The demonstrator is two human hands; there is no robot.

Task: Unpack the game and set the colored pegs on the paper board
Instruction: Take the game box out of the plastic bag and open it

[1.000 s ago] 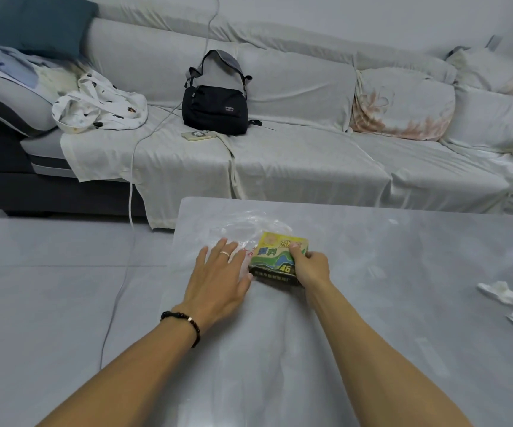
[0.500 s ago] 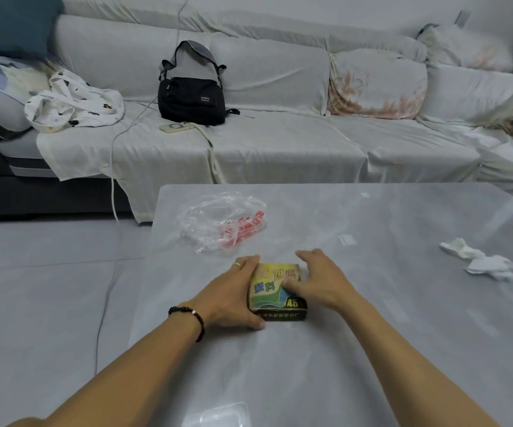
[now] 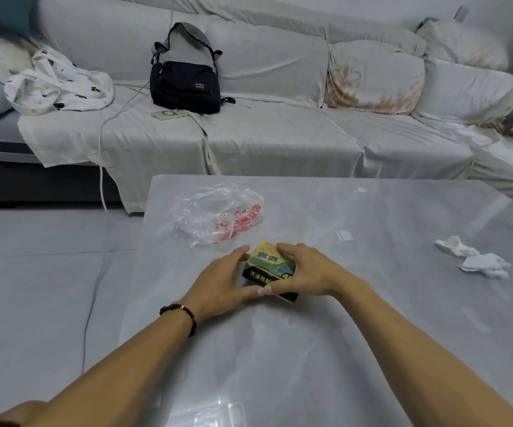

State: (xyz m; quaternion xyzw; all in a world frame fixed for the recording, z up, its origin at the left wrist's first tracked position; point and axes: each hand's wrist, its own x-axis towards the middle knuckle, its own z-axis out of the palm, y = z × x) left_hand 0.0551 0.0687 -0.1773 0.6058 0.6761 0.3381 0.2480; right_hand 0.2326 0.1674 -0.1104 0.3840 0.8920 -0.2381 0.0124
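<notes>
Head view is showing a grey glossy table (image 3: 372,349) with a small game box (image 3: 267,266) sitting between both hands, closer to the table's left edge than to its right one, about midway between the far and near edges. The left hand (image 3: 218,285) is curling around the box's left side, fingers reaching over its far corner and thumb lying along the near side. The right hand (image 3: 306,274) is gripping the box from the right, fingers bending over its yellow and green top and thumb pressing at the near black side, where the two thumbs are almost meeting. The box is tilting slightly, its printed lid facing up and toward the camera. A dark beaded bracelet (image 3: 184,315) is circling the left wrist.

Just beyond the box, toward the far left corner of the table, a crumpled clear plastic bag (image 3: 215,215) with red print is lying apart from the hands. Near the right edge, crumpled white tissues (image 3: 474,257) are lying well apart from the box. Behind the table, a sofa (image 3: 280,134) draped in pale sheets is carrying a black and grey backpack (image 3: 186,75), a phone (image 3: 169,114) just in front of it with a white cable (image 3: 107,127) running off the seat, and a white spotted cloth bag (image 3: 58,87) at its left end.
</notes>
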